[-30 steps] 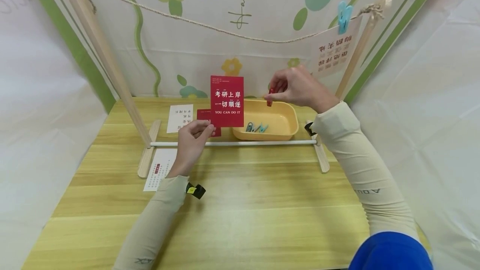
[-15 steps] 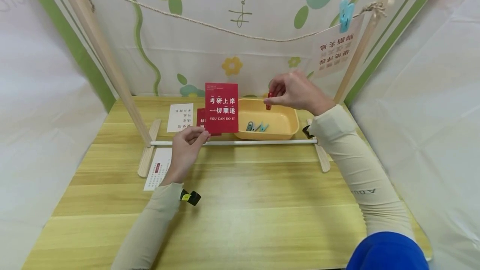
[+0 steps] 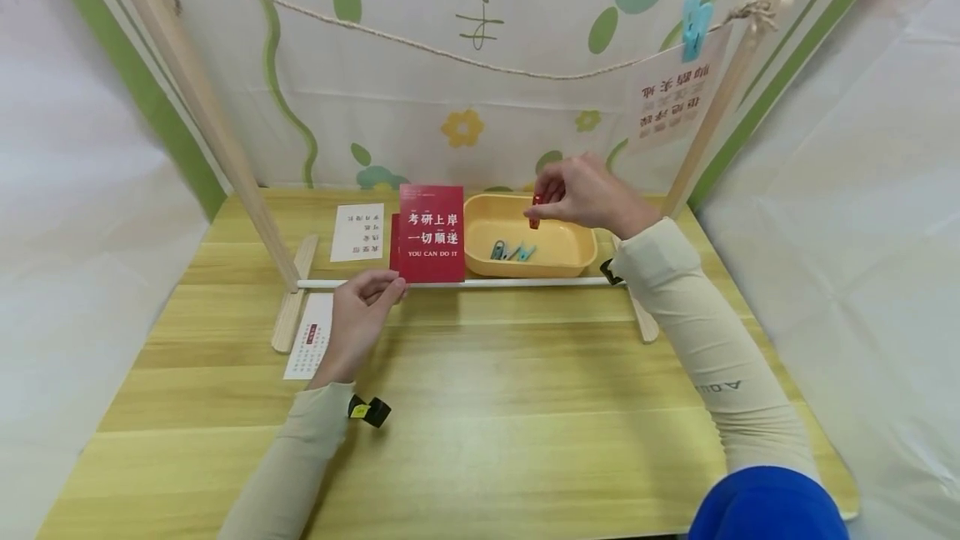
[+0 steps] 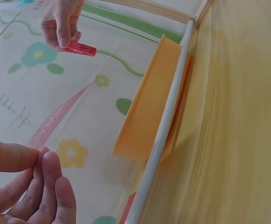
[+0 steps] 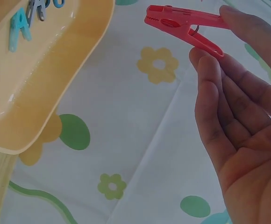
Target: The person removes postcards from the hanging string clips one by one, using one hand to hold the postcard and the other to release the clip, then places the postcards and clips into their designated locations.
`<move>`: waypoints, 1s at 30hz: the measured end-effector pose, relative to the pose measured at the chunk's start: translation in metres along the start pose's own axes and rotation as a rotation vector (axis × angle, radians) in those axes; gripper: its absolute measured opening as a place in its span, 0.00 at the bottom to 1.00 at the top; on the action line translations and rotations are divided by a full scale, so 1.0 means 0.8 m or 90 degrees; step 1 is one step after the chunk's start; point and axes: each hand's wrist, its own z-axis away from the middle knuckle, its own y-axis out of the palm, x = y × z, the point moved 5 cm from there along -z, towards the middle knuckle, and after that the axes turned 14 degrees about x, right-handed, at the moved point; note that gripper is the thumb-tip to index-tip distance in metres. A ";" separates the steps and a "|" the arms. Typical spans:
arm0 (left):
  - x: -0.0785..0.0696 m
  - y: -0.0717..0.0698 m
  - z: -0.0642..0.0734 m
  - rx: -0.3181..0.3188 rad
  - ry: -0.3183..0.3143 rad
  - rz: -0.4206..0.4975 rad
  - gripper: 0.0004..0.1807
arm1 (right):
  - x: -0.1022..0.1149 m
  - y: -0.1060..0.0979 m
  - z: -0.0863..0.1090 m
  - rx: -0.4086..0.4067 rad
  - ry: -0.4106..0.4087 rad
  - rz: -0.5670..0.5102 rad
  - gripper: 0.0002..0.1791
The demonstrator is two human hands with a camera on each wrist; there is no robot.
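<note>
My left hand (image 3: 363, 315) pinches a red card (image 3: 432, 236) with white print by its lower left corner, thumb in front. The left wrist view shows this card (image 4: 56, 119) nearly edge-on. To the right, my right hand (image 3: 588, 197) holds a red clothespin (image 3: 535, 212) above the yellow basin. Seen in the right wrist view, thumb and fingertips pinch the handle ends of the clothespin (image 5: 182, 23), whose jaw end looks closed. Behind the held card, another red card (image 3: 394, 244) lies mostly hidden on the table.
A twine line (image 3: 360, 27) sags between wooden posts; a blue clothespin (image 3: 696, 27) fastens a printed card (image 3: 671, 102) at its right end. The yellow basin (image 3: 480, 205) contains several clothespins (image 3: 513, 252). White cards (image 3: 358, 232) lie left, and a white rod (image 3: 525, 282) crosses low.
My left hand has moved down and to the left with the red card. My right hand has lowered slightly, still pinching the red clothespin.
</note>
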 end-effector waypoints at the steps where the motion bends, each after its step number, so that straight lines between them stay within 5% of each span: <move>1: 0.001 -0.001 0.001 -0.003 -0.001 0.000 0.17 | -0.001 0.002 -0.001 0.002 -0.001 -0.003 0.09; 11: 0.024 -0.011 0.022 -0.020 -0.035 0.015 0.16 | -0.013 0.015 -0.007 -0.006 -0.005 0.000 0.09; 30: 0.051 -0.032 0.062 0.018 -0.111 0.014 0.19 | -0.056 0.031 -0.003 -0.002 0.047 -0.018 0.10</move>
